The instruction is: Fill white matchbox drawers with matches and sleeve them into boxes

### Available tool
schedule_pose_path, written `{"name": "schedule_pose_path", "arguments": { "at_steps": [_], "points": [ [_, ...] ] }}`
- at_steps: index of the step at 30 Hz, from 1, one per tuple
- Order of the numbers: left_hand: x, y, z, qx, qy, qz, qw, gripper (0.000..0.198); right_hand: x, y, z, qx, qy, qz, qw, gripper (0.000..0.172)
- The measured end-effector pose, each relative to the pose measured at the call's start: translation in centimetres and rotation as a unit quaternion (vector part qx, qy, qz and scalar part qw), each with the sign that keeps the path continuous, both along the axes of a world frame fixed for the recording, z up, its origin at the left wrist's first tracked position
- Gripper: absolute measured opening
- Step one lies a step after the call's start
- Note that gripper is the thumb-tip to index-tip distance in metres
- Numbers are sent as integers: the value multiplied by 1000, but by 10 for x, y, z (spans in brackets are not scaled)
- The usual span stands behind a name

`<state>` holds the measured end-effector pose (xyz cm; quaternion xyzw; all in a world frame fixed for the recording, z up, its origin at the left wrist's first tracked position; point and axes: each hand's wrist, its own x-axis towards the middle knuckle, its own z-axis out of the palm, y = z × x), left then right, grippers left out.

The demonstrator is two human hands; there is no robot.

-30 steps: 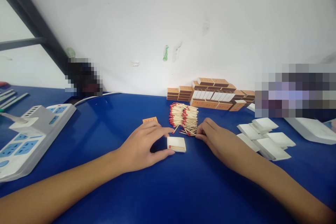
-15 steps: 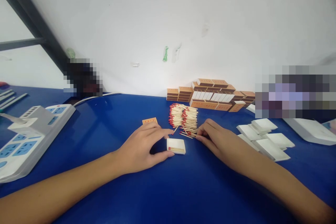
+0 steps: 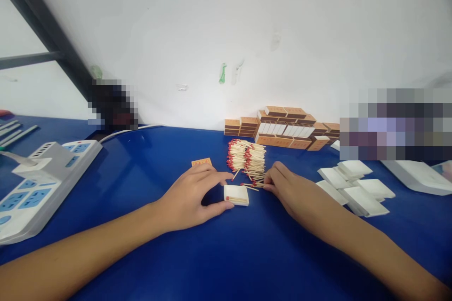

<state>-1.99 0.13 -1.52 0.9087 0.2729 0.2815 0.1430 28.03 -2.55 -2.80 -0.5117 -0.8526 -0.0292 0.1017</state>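
Matches (image 3: 237, 154) form two heaps beyond one white tray (image 3: 238, 191).

One slim, red-headed wooden match (image 3: 250, 187) slid from the near edge of the pale wooden match pile (image 3: 254, 160) toward the small white rectangular tray (image 3: 237, 191). The bare right hand (image 3: 287, 183) edged slightly nearer the person.

Bare left hand (image 3: 190, 197) – back up, fingers bunched, thumb (image 3: 219, 209) and index finger (image 3: 219, 179) set apart in a C opening rightward. Bare left forearm (image 3: 102, 242) slants in from behind-left of the left hand, wrist fairly straight. Bare right hand (image 3: 287, 183) right of the left hand, apart from it – fingers curled, fingertips pinched. Bare right forearm (image 3: 374, 244) extends rearward, farther right of the left hand.
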Motion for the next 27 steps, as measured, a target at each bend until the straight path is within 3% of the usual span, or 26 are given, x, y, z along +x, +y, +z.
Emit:
{"name": "schedule_pose_path", "arguments": {
  "at_steps": [7,13,27],
  "points": [
    [1,-1,0,2,-7,-3,1000,49,2,-1,12,23,32,-1,999,24],
    [0,0,-2,3,-8,-5,1000,49,6,-2,24,-8,37,-17,999,21],
    [1,0,0,-5,-5,-1,1000,49,1,0,23,11,72,-21,997,25]
  ]
}}
